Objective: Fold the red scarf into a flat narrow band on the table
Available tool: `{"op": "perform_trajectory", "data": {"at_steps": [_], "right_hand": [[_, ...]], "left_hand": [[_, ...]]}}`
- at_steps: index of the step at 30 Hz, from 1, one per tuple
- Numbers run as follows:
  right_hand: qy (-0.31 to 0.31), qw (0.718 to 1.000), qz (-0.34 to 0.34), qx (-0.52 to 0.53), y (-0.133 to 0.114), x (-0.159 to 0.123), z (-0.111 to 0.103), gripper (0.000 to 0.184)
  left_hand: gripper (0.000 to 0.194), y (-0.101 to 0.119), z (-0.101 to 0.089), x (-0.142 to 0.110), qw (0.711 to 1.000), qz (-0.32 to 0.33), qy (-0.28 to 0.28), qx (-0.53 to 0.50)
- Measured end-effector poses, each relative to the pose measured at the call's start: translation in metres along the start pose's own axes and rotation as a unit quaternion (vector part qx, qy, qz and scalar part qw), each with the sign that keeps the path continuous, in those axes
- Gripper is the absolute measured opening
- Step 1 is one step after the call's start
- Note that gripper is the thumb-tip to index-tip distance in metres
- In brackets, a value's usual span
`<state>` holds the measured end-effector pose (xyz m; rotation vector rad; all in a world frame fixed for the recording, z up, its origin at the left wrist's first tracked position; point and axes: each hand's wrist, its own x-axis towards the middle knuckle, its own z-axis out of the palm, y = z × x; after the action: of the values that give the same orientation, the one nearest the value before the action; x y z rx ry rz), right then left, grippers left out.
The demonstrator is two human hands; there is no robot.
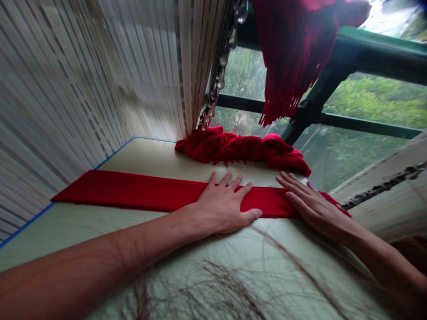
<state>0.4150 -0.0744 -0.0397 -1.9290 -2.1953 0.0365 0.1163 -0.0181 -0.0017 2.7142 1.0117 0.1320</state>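
Note:
A red scarf, folded into a long flat strip, lies across the pale table. My left hand rests flat on its middle with the fingers spread. Toward the scarf's right end, my right hand lies over the cloth, fingers stretched out and slightly tilted. Some fringe shows beyond the right hand, at the table's right edge. Neither hand grips anything. Part of the scarf is covered by both hands.
Behind the strip lies a crumpled red cloth. Another red fringed scarf hangs over a green window rail. A striped curtain borders the table's left side. Loose hair strands cross the foreground.

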Motion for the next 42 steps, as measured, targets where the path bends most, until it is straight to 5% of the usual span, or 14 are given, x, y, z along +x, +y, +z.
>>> {"op": "perform_trajectory", "data": {"at_steps": [3, 8, 15, 21, 24, 28, 35, 42], "right_hand": [[-0.042, 0.999, -0.007, 0.006, -0.007, 0.001, 0.001, 0.064], [-0.026, 0.998, 0.063, -0.010, 0.015, -0.001, 0.002, 0.066], [-0.024, 0.999, -0.015, 0.017, -0.004, 0.000, -0.002, 0.063], [-0.012, 0.997, 0.072, -0.007, 0.020, -0.002, 0.002, 0.067], [0.012, 0.999, 0.033, 0.010, 0.011, -0.002, 0.000, 0.064], [-0.032, 0.999, -0.013, 0.016, -0.007, 0.000, -0.001, 0.064], [-0.024, 0.996, 0.084, -0.016, 0.018, -0.001, 0.004, 0.067], [-0.034, 0.999, 0.006, 0.014, 0.003, -0.002, 0.001, 0.067]], "left_hand": [[0.084, 0.000, 0.000, 0.000, 1.000, -0.003, -0.002, -0.001], [0.082, 0.000, 0.001, 0.000, 1.000, 0.000, 0.002, -0.001], [0.084, 0.000, 0.000, 0.000, 1.000, 0.002, 0.004, 0.002], [0.083, -0.001, 0.002, 0.000, 1.000, -0.001, 0.006, -0.003], [0.083, -0.002, 0.004, 0.000, 1.000, 0.005, 0.014, -0.005], [0.085, -0.001, 0.002, 0.001, 1.000, 0.003, 0.008, -0.004], [0.083, -0.002, 0.003, 0.000, 1.000, 0.003, 0.010, 0.000], [0.084, -0.003, 0.009, 0.001, 0.999, 0.011, 0.029, 0.003]]}}
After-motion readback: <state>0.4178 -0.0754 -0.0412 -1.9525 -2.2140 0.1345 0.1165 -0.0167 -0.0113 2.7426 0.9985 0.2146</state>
